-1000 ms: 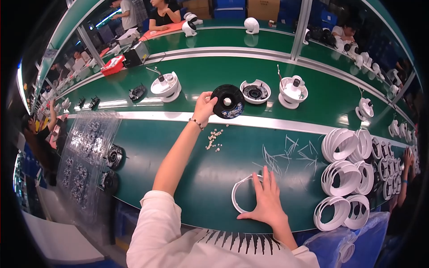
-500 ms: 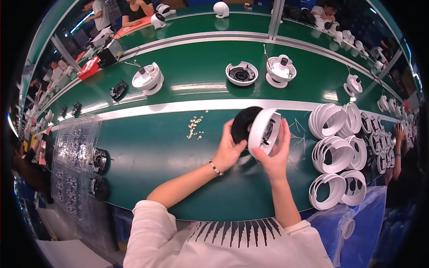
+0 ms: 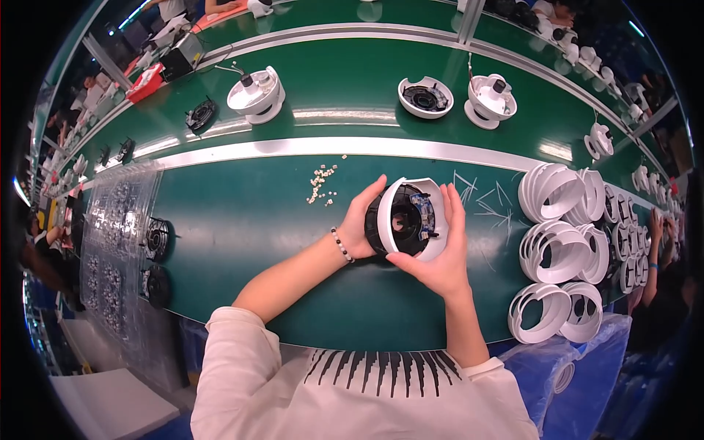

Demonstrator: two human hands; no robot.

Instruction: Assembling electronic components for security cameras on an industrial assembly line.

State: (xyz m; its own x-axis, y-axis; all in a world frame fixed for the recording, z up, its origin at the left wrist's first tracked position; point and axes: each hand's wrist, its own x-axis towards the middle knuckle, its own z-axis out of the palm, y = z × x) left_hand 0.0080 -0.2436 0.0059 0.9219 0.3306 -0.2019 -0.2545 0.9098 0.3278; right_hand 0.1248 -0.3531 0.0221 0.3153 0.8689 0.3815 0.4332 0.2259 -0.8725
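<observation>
Both of my hands hold one assembly over the green bench. A white round plastic housing [image 3: 434, 192] surrounds a black round part [image 3: 400, 224] with a dark lens-like opening at its middle and a small blue circuit board [image 3: 422, 209] on it. My left hand [image 3: 358, 224] is closed round the black part's left side, which sticks out behind the white rim. My right hand [image 3: 444, 257] grips the white housing on its right, with the thumb along the lower rim. Whether the two parts are locked together cannot be seen.
Small white connectors [image 3: 320, 185] lie scattered to the left. Thin white strips [image 3: 495, 205] lie on the right, beside stacked white rings [image 3: 543, 253]. Clear trays [image 3: 110, 257] sit at the left edge. Along the conveyor stand a white shell [image 3: 425, 97] and camera bodies [image 3: 490, 101].
The black part, tilted to the left of the white housing before, now shows inside its rim. The housing has turned its open side toward me. The whole view has shifted slightly.
</observation>
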